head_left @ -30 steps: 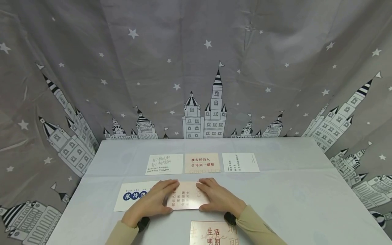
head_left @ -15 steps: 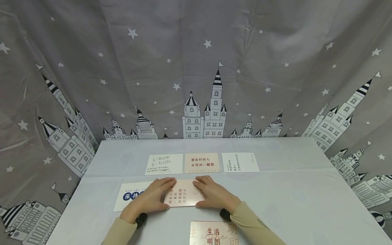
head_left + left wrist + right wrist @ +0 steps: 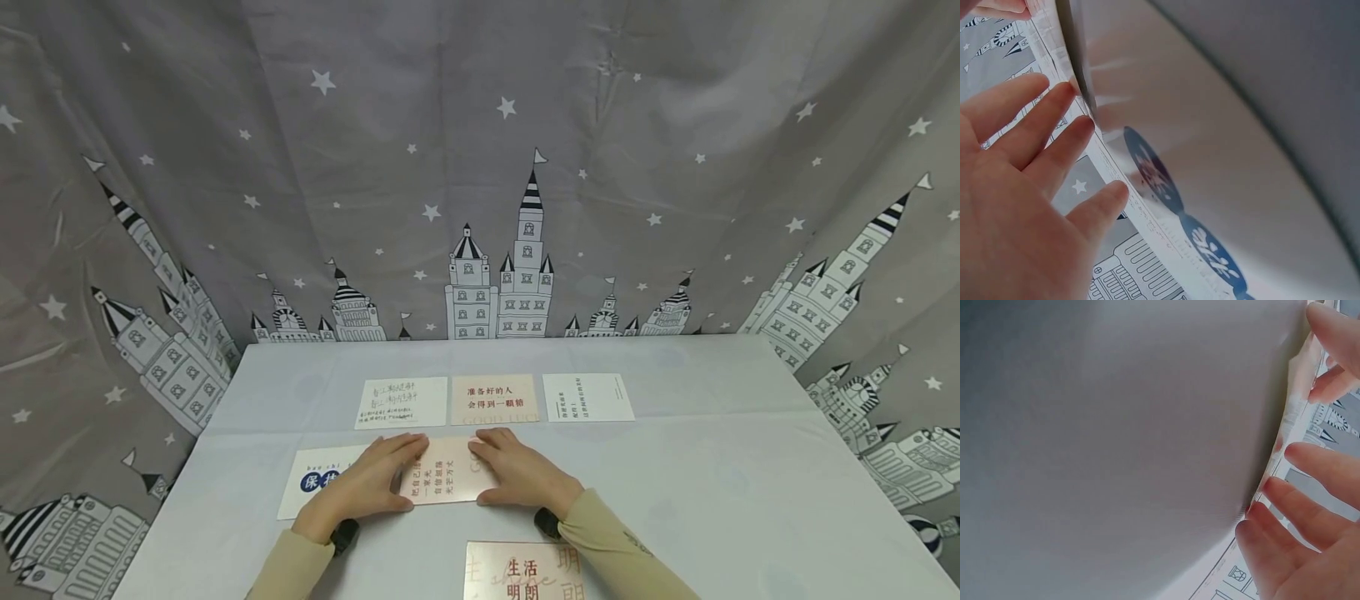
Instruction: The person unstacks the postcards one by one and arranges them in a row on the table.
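Note:
A pale pink card (image 3: 450, 473) with vertical red lettering lies on the white table, between both hands. My left hand (image 3: 366, 483) holds its left end, thumb at the near corner and fingertips at the far one. At the right end, my right hand (image 3: 523, 475) holds it the same way. The left forearm and hand partly cover a white card (image 3: 294, 492) with blue circles. In the left wrist view, the left hand's fingers (image 3: 1054, 153) are spread, with their tips at a card edge. The right wrist view has the right hand's fingertips (image 3: 1272, 481) along an edge too.
Across the back lie a handwritten white card (image 3: 390, 402), a cream card (image 3: 487, 412) with red lettering and a white card (image 3: 600, 404) with vertical text. A shiny pink card (image 3: 491, 554) lies nearest, cut off by the frame. A grey castle-print curtain (image 3: 375, 192) hangs behind.
Both hands have slid the pink card slightly left and away from the body, covering more of the blue-circle card. The other cards have stayed put.

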### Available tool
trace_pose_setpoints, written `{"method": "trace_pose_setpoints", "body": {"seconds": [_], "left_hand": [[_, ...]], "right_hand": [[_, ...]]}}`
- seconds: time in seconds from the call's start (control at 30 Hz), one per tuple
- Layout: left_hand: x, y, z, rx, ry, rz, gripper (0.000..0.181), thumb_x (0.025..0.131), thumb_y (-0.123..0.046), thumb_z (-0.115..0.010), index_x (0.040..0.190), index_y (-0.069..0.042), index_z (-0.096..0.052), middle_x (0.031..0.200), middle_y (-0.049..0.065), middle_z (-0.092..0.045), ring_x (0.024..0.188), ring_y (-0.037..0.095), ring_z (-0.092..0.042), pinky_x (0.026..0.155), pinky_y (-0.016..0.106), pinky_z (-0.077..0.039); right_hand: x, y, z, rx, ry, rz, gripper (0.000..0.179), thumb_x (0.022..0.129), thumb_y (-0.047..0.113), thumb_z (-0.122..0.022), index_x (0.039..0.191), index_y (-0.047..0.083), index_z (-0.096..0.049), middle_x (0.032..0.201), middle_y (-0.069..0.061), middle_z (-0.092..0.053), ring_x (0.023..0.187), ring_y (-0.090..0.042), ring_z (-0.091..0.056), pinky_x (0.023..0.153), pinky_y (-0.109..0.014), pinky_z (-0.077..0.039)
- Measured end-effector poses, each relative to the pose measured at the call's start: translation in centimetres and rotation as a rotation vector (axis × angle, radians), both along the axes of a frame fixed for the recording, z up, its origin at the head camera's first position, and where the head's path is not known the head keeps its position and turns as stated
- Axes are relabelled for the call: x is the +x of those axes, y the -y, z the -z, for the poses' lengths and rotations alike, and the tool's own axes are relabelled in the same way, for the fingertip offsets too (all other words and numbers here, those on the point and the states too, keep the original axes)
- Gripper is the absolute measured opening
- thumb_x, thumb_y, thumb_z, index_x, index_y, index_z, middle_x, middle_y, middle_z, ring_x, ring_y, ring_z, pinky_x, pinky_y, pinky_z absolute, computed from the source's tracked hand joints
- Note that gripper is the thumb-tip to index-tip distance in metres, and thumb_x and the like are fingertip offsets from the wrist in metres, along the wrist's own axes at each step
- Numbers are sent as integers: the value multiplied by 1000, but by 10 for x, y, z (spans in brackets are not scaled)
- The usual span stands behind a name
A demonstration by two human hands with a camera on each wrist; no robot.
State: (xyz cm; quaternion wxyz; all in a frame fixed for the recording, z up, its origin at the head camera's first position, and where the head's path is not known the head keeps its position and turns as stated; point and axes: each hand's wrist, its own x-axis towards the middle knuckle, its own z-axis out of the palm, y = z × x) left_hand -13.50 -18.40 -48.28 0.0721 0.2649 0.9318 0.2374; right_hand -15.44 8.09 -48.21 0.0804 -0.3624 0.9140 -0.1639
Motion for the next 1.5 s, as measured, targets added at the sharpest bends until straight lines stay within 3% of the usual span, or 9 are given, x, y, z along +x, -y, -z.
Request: {"method": "trace_pose_setpoints", "body": {"seconds": [0.27, 0.8, 1.5], "left_hand": [[0, -1, -2, -13, 18, -11, 86, 67, -19, -85, 140, 3, -45, 143, 19, -42, 133, 39, -35, 111, 59, -16], [4, -3, -3, -11, -2, -20, 87, 66, -25, -84, 139, 2, -45, 146, 18, -40, 134, 39, -33, 110, 60, -16], [28, -32, -19, 66, -65, 81, 86, 71, -25, -82, 143, 0, -41, 149, 15, -36, 138, 35, -29, 112, 57, -14]], "right_hand": [[-1, 0, 3, -6, -22, -22, 77, 78, 37, -77, 140, 3, -47, 144, -16, -40, 132, -28, -37, 105, -34, -38], [2, -6, 0, -1, 9, 10, 78, 79, 38, -76, 143, 5, -44, 147, -16, -37, 134, -28, -34, 108, -36, -34], [18, -34, -14, -85, -27, 25, 77, 82, 35, -74, 143, 2, -41, 148, -19, -33, 135, -33, -33, 108, -44, -34]]}}
